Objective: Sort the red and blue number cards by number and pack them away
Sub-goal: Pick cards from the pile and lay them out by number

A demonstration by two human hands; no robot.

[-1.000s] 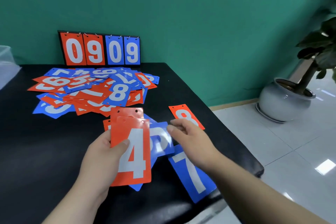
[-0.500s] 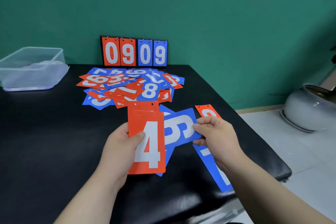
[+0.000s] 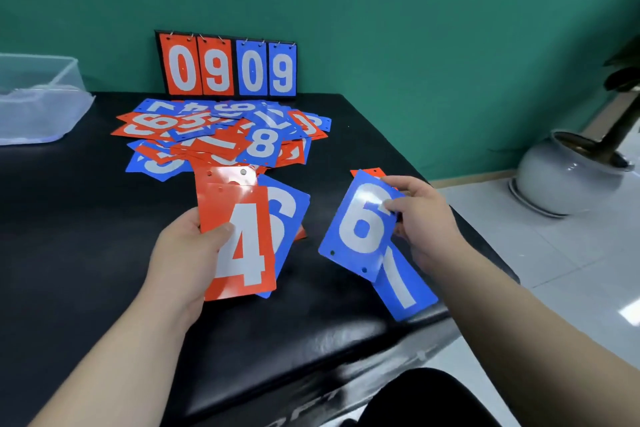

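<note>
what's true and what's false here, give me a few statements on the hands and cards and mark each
1. The left hand grips a red 4 card. True.
2. The right hand pinches a red card. False: it pinches a blue card.
3. The scoreboard by the wall reads 0909. True.
4. The clear plastic box stands on the right side. False: it stands at the far left.

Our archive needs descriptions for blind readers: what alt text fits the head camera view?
A person's left hand holds a stack fronted by a red 4 card while the right hand pinches a blue card reading 6, above a black table with a mixed card pile.
</note>
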